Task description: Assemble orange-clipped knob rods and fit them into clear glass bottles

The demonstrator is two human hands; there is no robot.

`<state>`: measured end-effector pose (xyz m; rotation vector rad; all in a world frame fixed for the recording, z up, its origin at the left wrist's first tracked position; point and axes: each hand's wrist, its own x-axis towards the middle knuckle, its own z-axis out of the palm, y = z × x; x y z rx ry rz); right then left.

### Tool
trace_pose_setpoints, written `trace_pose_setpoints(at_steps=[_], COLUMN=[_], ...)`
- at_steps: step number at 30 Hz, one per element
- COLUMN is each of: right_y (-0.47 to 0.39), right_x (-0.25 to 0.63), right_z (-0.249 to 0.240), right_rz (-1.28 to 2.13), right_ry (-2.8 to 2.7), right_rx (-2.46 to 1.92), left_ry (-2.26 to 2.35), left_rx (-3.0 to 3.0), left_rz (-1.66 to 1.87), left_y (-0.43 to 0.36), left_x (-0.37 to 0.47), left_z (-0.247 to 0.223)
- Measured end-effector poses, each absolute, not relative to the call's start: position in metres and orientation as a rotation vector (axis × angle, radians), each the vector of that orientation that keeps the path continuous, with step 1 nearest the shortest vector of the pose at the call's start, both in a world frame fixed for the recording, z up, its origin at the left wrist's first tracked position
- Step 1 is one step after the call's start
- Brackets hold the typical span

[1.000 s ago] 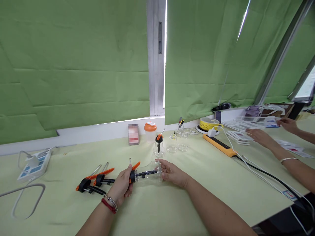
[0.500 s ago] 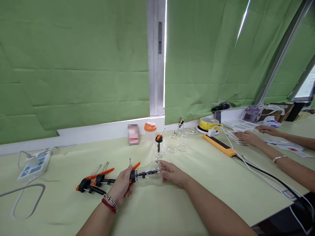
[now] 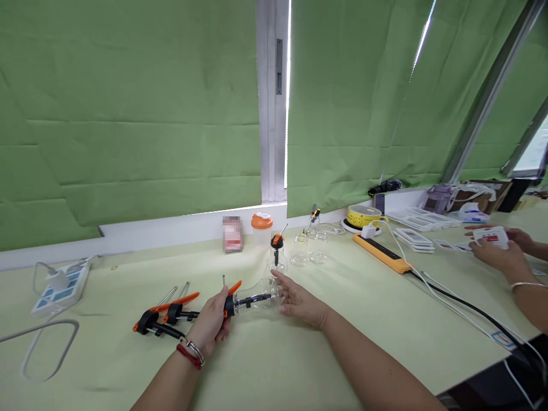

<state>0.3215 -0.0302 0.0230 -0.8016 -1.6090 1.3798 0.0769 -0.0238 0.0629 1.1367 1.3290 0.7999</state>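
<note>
Sideways, clear bottle (image 3: pixel 257 299), pump end left, mouth right.

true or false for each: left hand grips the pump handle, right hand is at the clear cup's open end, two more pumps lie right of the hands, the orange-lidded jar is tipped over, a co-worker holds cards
1. The left hand grips the pump handle. True.
2. The right hand is at the open end of the clear cup. True.
3. Two more pumps lie right of the hands. False: they lie to the left.
4. The orange-lidded jar is tipped over. False: it stands upright.
5. A co-worker's hand holds cards. True.
</note>
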Motion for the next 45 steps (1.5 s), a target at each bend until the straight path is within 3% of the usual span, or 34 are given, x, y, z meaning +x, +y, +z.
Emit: trace_pose_setpoints(at_steps=[45], right_y=[-0.0244], right_x=[0.3179], right_z=[0.0178], right_rz=[1.436], right_ry=[-1.527], right_rx=[-0.825], left_ry=[1.316], left_rx=[1.139], left_rz=[0.783], left_y=[-0.0239], left_x=[0.0766], left_z=[0.0617])
